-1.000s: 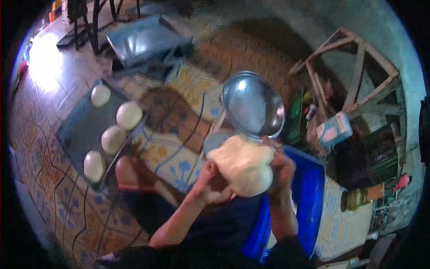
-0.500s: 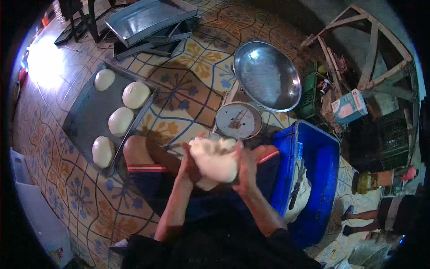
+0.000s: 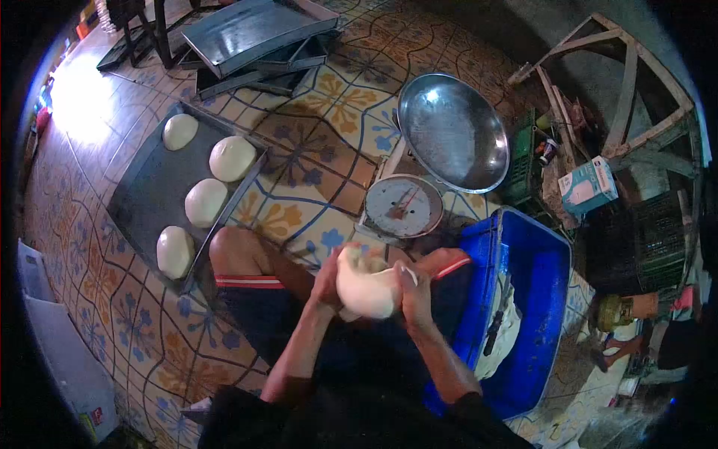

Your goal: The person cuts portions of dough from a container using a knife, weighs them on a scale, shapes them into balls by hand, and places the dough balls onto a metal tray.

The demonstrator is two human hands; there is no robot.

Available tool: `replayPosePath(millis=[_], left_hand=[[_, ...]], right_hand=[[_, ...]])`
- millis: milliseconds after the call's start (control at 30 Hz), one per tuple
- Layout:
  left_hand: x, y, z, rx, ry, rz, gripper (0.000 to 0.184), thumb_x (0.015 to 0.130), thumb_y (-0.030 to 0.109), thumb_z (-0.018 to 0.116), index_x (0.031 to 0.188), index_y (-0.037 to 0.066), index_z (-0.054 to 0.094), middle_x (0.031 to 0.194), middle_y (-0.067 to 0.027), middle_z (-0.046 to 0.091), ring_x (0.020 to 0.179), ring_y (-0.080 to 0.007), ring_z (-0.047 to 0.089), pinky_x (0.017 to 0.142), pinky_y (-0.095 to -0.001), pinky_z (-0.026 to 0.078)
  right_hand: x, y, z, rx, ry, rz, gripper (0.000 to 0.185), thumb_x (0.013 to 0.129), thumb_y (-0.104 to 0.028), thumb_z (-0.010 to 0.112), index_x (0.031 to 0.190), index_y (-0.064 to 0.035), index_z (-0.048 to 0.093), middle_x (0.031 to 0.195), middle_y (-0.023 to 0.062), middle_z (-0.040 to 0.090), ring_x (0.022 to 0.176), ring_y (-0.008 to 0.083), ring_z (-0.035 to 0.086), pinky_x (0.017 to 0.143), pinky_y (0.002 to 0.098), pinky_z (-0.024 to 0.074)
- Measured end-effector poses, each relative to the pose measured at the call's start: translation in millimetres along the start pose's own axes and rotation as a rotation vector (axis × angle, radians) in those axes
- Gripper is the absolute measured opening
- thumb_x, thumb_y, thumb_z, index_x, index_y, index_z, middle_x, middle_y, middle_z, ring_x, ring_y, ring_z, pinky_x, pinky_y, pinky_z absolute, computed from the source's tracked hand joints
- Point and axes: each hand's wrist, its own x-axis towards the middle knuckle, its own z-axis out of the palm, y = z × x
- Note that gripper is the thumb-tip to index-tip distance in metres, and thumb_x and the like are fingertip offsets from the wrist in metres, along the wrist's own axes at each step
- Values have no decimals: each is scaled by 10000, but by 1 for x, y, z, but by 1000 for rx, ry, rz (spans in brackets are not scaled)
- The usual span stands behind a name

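A pale lump of dough (image 3: 366, 290) is held up over my lap between both hands. My left hand (image 3: 326, 283) presses its left side, and my right hand (image 3: 413, 295) grips its right side, thumb near the folded top edge. The dough is smooth and rounded below, creased on top. To the left, several round dough balls (image 3: 206, 203) rest on a dark metal tray (image 3: 153, 187). On my right a blue bin (image 3: 535, 314) holds a larger mass of dough (image 3: 502, 340) with a dark-handled tool (image 3: 493, 331) lying on it.
Ahead stands a dial scale (image 3: 404, 207) with a big steel bowl (image 3: 453, 133) on it. Stacked metal trays (image 3: 258, 34) lie at the back left. A wooden frame (image 3: 628, 90), a small box (image 3: 588, 185) and crates are on the right. Another person's leg (image 3: 622, 350) shows at far right.
The dough has become more compact and rounder between my hands, which have shifted slightly right. At far right, the other person's legs have moved.
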Motion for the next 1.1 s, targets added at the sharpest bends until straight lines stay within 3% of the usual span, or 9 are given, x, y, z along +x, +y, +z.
replayPosePath(millis=[200, 300, 333, 500, 567, 633, 833, 933, 1100], left_hand=[[-25, 22, 42, 571, 64, 225, 177, 868, 180, 605, 847, 10, 649, 739, 9, 569, 685, -87, 492, 619, -256, 427], [6, 5, 16, 563, -13, 210, 276, 877, 242, 616, 1034, 16, 595, 1018, -86, 600, 896, -146, 578, 726, -272, 487], [2, 22, 24, -99, -73, 94, 364, 915, 315, 551, 1131, 23, 541, 1154, -130, 559, 985, -202, 585, 826, -330, 493], [5, -30, -43, -205, -124, 20, 389, 952, 333, 471, 1134, 0, 556, 1096, -120, 594, 965, -223, 591, 883, -368, 464], [-3, -17, -28, 27, 85, -53, 314, 938, 285, 531, 1062, 4, 600, 1026, -102, 621, 942, -175, 586, 838, -323, 474], [-7, -2, 17, 425, 68, 6, 294, 964, 254, 493, 1141, 29, 560, 993, -67, 613, 869, -143, 591, 775, -309, 502], [10, 30, -2, -144, -99, -78, 888, 812, 230, 694, 1451, 145, 83, 1375, -183, 370, 1163, -248, 480, 949, -356, 424], [2, 32, -24, 747, -792, 31, 1473, 442, 580, 842, 1459, 77, -98, 1510, -170, 88, 1383, -274, 173, 1113, -433, 187], [-30, 38, 35, 1116, -379, 589, 1014, 533, 246, 824, 1383, 71, 299, 1290, -178, 446, 1162, -357, 467, 957, -439, 401]], right_hand=[[12, -2, -5, -98, -273, -197, 180, 855, -189, 646, 889, -18, 601, 967, 60, 599, 939, 156, 540, 768, 308, 459], [8, -1, 1, -395, -183, -370, 126, 850, -161, 646, 843, -45, 598, 917, 40, 603, 856, 126, 556, 750, 271, 453], [5, 0, 6, -273, -34, -309, 143, 833, -175, 664, 815, -42, 616, 879, 29, 602, 804, 117, 548, 708, 261, 438], [21, 2, -11, 416, -201, 423, 263, 873, -279, 646, 961, -36, 592, 977, 63, 609, 816, 154, 599, 783, 308, 477], [22, -5, -9, 184, -312, 304, 394, 863, -339, 651, 1093, -30, 571, 1080, 101, 605, 991, 190, 597, 888, 348, 462], [-1, -11, 12, -1053, -374, -733, 365, 861, -287, 653, 1100, -21, 579, 1102, 115, 607, 1070, 214, 585, 921, 344, 456], [1, -11, 7, -354, -341, 18, 166, 856, -152, 635, 816, 8, 626, 963, 78, 606, 889, 121, 532, 780, 298, 425], [16, -14, 18, -492, -606, -306, 289, 835, -61, 568, 1119, -10, 557, 1242, 187, 481, 1143, 268, 480, 967, 382, 369], [13, -38, 49, -1060, -764, -653, 609, 759, -28, 540, 1348, -49, 383, 1480, 301, 60, 1350, 460, 197, 1077, 509, 228]])
